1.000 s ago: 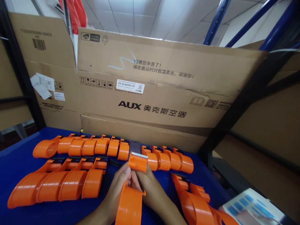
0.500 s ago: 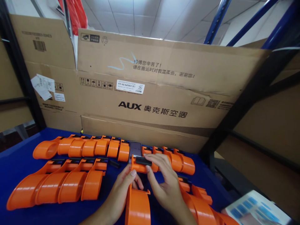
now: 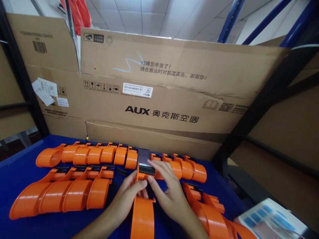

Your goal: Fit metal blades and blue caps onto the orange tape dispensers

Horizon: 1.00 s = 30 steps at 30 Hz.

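Observation:
An orange tape dispenser hangs upright at the bottom centre, its toothed edge and a black strip at the top. My left hand is closed round its neck from the left, thumb on the orange frame. My right hand is at the right end of the black strip, with fingertips at its upper edge and the thumb just below; the fingers are bent and apart from the thumb. A dark phone stands right behind the dispenser's top.
Orange dispensers line the back of the blue table, with more at left front and right. A loose black piece lies left of centre. Cardboard walls the back; a white-blue packet sits at right.
The black strip now sits further left, lined up across the dispenser's top. My right hand has moved left with it, and the held dispenser has shifted slightly left.

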Each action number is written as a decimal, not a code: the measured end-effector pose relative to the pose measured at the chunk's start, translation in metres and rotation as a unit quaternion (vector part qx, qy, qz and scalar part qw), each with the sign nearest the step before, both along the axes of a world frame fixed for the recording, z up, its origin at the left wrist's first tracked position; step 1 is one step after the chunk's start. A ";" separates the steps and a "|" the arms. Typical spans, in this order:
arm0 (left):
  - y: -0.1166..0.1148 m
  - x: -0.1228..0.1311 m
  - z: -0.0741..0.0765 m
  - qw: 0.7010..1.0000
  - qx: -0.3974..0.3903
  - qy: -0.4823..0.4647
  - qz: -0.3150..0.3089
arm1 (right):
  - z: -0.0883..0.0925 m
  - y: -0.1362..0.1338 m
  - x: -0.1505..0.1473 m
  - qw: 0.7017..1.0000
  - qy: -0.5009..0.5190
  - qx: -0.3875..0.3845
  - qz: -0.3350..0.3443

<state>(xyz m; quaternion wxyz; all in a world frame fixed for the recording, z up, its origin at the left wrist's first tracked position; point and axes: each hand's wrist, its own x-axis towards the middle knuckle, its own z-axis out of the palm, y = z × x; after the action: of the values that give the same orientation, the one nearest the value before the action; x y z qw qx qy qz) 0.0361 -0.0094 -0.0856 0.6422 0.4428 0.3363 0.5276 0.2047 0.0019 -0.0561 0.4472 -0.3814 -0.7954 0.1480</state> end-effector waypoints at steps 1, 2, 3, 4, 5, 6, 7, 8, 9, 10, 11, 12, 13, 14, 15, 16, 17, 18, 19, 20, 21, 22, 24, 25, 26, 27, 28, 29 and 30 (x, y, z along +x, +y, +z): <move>0.001 -0.001 0.000 1.000 -0.014 -0.001 0.008 | -0.001 0.000 -0.001 1.000 0.014 -0.013 -0.008; 0.002 -0.001 0.000 1.000 -0.025 -0.003 0.017 | -0.001 0.000 -0.001 0.999 0.032 -0.024 -0.023; 0.003 -0.002 0.000 0.999 -0.032 -0.006 0.025 | -0.002 0.001 -0.001 0.997 0.049 -0.032 -0.043; 0.004 -0.003 0.000 0.999 -0.035 -0.009 0.032 | -0.002 0.002 0.000 0.995 0.058 -0.038 -0.065; 0.005 -0.004 -0.001 0.999 -0.036 -0.011 0.036 | -0.003 0.003 0.001 0.994 0.053 -0.044 -0.086; 0.005 -0.004 -0.001 0.998 -0.037 -0.014 0.039 | -0.003 0.004 0.002 0.993 0.029 -0.054 -0.101; 0.005 -0.005 -0.001 0.998 -0.039 -0.015 0.042 | -0.004 0.005 0.004 0.991 -0.012 -0.069 -0.111; 0.006 -0.005 -0.002 0.998 -0.041 -0.017 0.045 | -0.005 0.005 0.006 0.987 -0.065 -0.089 -0.118; 0.006 -0.006 -0.003 0.998 -0.043 -0.018 0.046 | -0.006 0.005 0.007 0.979 -0.122 -0.109 -0.125; 0.006 -0.006 -0.003 0.998 -0.044 -0.019 0.047 | -0.008 0.005 0.009 0.966 -0.179 -0.127 -0.136; 0.005 -0.005 -0.004 0.998 -0.044 -0.020 0.049 | -0.010 0.005 0.009 0.951 -0.229 -0.140 -0.152; 0.005 -0.005 -0.004 0.998 -0.043 -0.022 0.050 | -0.013 0.005 0.009 0.937 -0.267 -0.148 -0.170; 0.005 -0.005 -0.004 0.998 -0.040 -0.022 0.050 | -0.016 0.004 0.008 0.925 -0.293 -0.152 -0.189; 0.004 -0.004 -0.005 0.998 -0.037 -0.021 0.051 | -0.019 0.004 0.007 0.915 -0.310 -0.155 -0.206; 0.004 -0.004 -0.005 0.998 -0.034 -0.019 0.050 | -0.022 0.004 0.005 0.908 -0.320 -0.159 -0.219; 0.003 -0.003 -0.005 0.998 -0.032 -0.016 0.049 | -0.024 0.004 0.003 0.903 -0.325 -0.162 -0.231; 0.003 -0.003 -0.005 0.998 -0.030 -0.014 0.048 | -0.027 0.003 0.001 0.899 -0.328 -0.165 -0.241; 0.002 -0.003 -0.004 0.998 -0.028 -0.012 0.046 | -0.028 0.003 -0.001 0.895 -0.332 -0.167 -0.248; 0.002 -0.003 -0.004 0.999 -0.026 -0.010 0.044 | -0.029 0.003 -0.002 0.892 -0.335 -0.169 -0.252; 0.002 -0.002 -0.004 0.999 -0.024 -0.009 0.042 | -0.030 0.003 -0.003 0.890 -0.339 -0.171 -0.254; 0.002 -0.002 -0.004 0.999 -0.022 -0.011 0.039 | -0.031 0.003 -0.004 0.889 -0.341 -0.172 -0.252; 0.002 -0.001 -0.004 0.999 -0.021 -0.015 0.037 | -0.031 0.002 -0.004 0.889 -0.343 -0.172 -0.250; 0.003 -0.001 -0.004 0.999 -0.020 -0.023 0.031 | -0.031 0.002 -0.005 0.890 -0.344 -0.173 -0.242; 0.003 0.000 -0.004 0.999 -0.020 -0.023 0.028 | -0.031 0.002 -0.005 0.892 -0.344 -0.173 -0.238; 0.003 0.000 -0.004 0.999 -0.020 -0.018 0.025 | -0.030 0.001 -0.004 0.894 -0.342 -0.173 -0.233; 0.004 0.000 -0.005 1.000 -0.019 -0.010 0.022 | -0.030 0.001 -0.004 0.896 -0.339 -0.174 -0.228; 0.004 0.000 -0.005 1.000 -0.018 -0.002 0.019 | -0.029 0.001 -0.004 0.898 -0.336 -0.175 -0.224; 0.005 0.000 -0.006 1.000 -0.017 0.004 0.015 | -0.028 0.001 -0.003 0.901 -0.331 -0.176 -0.220; 0.005 0.000 -0.006 1.000 -0.014 0.007 0.013 | -0.027 0.000 -0.003 0.904 -0.326 -0.176 -0.214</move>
<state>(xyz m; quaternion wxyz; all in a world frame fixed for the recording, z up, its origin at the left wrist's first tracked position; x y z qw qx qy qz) 0.0361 -0.0043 -0.0917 0.6393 0.4329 0.3539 0.5278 0.2020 0.0023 -0.0829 0.1092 -0.6421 -0.7570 0.0535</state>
